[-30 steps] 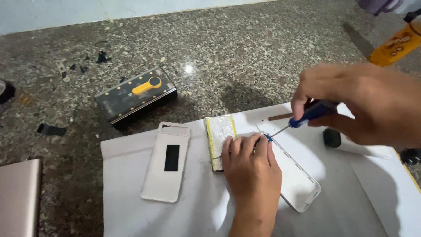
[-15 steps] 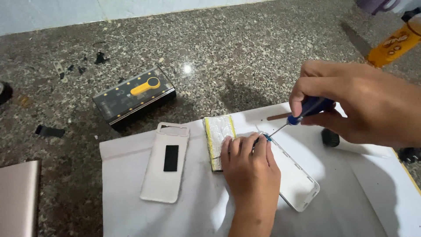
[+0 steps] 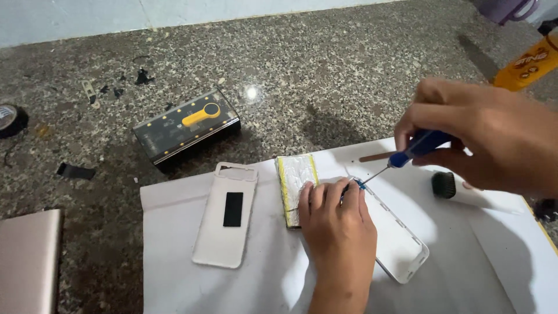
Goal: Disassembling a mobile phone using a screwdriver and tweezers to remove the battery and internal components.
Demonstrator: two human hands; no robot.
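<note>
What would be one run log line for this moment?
right hand: grips blue screwdriver | tip: at white case | left hand: presses case

Two bare hands are showing in the head view: the left hand [image 3: 337, 224] is entering from the bottom centre of the frame, the right hand [image 3: 482, 136] from the right edge. Neither seems to be wearing a glove, ring or watch, and no sleeve is reaching either visible wrist or forearm
</note>
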